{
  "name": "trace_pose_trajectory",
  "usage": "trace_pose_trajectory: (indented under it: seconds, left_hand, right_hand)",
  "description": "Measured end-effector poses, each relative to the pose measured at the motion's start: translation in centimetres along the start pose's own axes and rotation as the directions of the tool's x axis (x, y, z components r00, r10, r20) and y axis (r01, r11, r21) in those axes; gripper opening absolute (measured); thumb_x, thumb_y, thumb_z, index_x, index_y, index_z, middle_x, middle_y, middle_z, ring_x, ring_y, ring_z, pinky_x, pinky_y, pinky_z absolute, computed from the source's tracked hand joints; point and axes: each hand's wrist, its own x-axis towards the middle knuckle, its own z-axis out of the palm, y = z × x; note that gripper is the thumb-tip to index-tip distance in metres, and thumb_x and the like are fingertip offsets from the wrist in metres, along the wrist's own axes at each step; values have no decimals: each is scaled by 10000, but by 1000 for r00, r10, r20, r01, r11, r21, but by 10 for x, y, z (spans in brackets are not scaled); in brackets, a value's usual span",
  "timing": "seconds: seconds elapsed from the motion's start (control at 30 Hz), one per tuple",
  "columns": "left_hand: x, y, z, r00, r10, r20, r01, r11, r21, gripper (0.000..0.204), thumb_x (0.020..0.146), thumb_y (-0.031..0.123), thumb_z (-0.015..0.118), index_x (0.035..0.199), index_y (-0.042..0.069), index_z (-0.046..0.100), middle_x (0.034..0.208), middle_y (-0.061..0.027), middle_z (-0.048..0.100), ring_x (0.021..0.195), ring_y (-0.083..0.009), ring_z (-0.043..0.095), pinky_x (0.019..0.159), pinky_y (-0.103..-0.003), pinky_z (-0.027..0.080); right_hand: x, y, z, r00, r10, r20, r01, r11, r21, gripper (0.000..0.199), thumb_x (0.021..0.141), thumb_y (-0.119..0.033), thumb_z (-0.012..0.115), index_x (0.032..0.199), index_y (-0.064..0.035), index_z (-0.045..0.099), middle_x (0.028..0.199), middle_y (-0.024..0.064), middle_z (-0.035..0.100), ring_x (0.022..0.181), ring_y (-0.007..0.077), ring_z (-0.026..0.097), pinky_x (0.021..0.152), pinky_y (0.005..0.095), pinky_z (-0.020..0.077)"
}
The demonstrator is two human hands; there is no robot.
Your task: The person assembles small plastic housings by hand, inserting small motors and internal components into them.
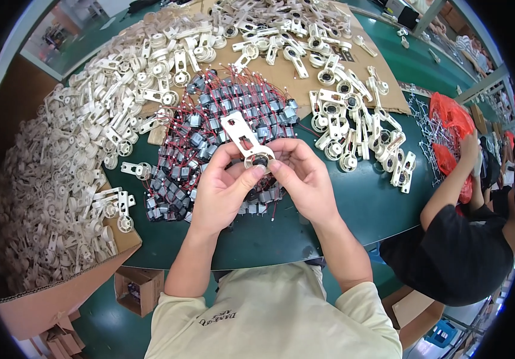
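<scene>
Both my hands hold one cream plastic housing [238, 131] over the bench. It has a flat handle with cut-outs pointing up and left, and a ring at its lower end with a dark round part in it. My left hand [217, 194] grips the ring's left side, the thumb pressed at its lower rim. My right hand [306, 184] closes on the right side, its thumb also at the ring. Beneath and behind them lies a pile of small silver motors [170, 188] with red and dark wires. Loose housings with dark round centres [351, 103] lie to the right.
At left, a large cardboard box [69, 287] brims with cream housings [48, 197]. More housings [179, 66] heap on flat cardboard [383, 72] at the back. On the right are long metal pieces [428, 134], red plastic bags [449, 113] and a co-worker's arm [449, 185].
</scene>
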Motion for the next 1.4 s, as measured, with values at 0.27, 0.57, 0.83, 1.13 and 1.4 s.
trace_pose_trajectory:
  seconds: [0.27, 0.57, 0.83, 1.13, 1.4]
  left_hand:
    - [-1, -14, 5, 991, 132, 15, -130, 941, 311, 276, 836, -65, 635, 1095, -19, 553, 1035, -66, 546, 970, -146, 603, 841, -278, 516]
    - [-1, -21, 4, 964, 267, -10, -207, 771, 603, 273, 793, -51, 683, 1040, -7, 576, 904, -44, 594, 771, -106, 609, 712, -247, 518]
    - [-1, -9, 7, 994, 104, -40, -85, 939, 332, 274, 842, -55, 630, 1104, -18, 559, 993, -54, 592, 877, -112, 593, 760, -256, 496]
    - [-1, -13, 2, 975, 218, -31, -195, 921, 338, 277, 787, 48, 754, 981, 0, 562, 936, -45, 563, 793, -100, 570, 700, -237, 478]
    - [-4, -13, -6, 963, 265, -49, -207, 846, 492, 226, 787, 54, 736, 914, 16, 553, 853, -60, 557, 714, -124, 547, 639, -255, 455]
  right_hand:
    - [-2, 5, 3, 989, 128, -71, -115, 981, 159, 193, 885, -12, 564, 1055, -20, 474, 972, 45, 562, 863, 71, 547, 730, 236, 458]
    - [-1, 6, 5, 984, 134, -118, -129, 991, 43, 204, 892, -43, 558, 1061, 6, 456, 935, 57, 569, 807, 72, 551, 688, 229, 462]
    - [0, -9, -7, 984, 179, 16, -179, 980, 83, 279, 917, -28, 570, 1170, 21, 463, 1012, 70, 588, 904, 94, 586, 762, 240, 489]
    - [-4, 2, -2, 996, 41, 85, -47, 997, 66, 249, 922, 40, 509, 1159, 31, 434, 1058, 93, 555, 977, 123, 575, 843, 277, 493]
    - [-5, 11, 8, 997, 54, 47, -52, 998, -32, 205, 914, 45, 507, 1102, 12, 434, 1010, 83, 555, 927, 106, 566, 786, 257, 487]
